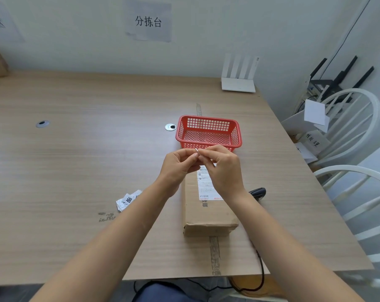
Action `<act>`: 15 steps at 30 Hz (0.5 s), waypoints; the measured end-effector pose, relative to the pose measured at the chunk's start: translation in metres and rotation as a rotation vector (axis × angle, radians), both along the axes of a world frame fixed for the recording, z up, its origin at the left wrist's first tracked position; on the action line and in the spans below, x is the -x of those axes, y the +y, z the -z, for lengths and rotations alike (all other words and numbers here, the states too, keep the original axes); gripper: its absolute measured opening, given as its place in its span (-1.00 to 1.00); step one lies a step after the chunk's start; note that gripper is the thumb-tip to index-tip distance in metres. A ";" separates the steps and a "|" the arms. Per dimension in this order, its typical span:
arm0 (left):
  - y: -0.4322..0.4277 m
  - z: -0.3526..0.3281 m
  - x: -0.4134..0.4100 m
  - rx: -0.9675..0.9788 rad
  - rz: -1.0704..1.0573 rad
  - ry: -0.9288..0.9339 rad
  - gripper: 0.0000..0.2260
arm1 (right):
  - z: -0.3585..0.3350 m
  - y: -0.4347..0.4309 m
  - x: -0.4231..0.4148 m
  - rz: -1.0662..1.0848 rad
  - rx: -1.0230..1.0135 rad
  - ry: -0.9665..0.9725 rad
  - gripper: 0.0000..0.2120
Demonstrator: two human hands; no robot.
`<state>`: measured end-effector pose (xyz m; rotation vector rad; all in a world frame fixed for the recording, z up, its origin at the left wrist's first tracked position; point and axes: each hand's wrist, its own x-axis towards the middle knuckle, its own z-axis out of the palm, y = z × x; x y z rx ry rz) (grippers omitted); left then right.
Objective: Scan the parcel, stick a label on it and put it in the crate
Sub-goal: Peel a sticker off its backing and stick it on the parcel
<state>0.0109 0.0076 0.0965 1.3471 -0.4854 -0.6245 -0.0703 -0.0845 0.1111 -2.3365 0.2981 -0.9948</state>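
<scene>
Brown cardboard parcel (208,211) lies flat on the wooden surface (75,162), long axis running from us toward the red crate (208,132); its white shipping slip (205,185) faces up on the far half. We note both hands raised just above the parcel's far end, between it and the crate. Left hand (179,165) and right hand (223,168) meet fingertip to fingertip, both pinching one small white label (196,150); we judge it is being peeled from its backing, though the piece is too small to be sure. The parcel top sits directly below the hands, so the coming move is a short drop straight down. The crate stands empty, just beyond the parcel. A stack of spare labels (128,200) lies left of the parcel; a dark scanner (257,192) lies right of it, partly hidden by the right forearm.
</scene>
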 end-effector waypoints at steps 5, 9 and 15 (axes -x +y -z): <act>0.001 -0.001 0.000 -0.002 0.021 0.002 -0.88 | 0.000 -0.003 0.000 0.001 0.002 0.001 -0.83; 0.003 -0.002 -0.001 -0.027 0.027 -0.012 -0.88 | 0.001 -0.003 0.000 -0.019 0.029 0.004 -0.83; 0.003 -0.005 -0.001 -0.045 0.023 -0.003 -0.88 | 0.002 -0.005 -0.002 -0.026 0.052 0.012 -0.85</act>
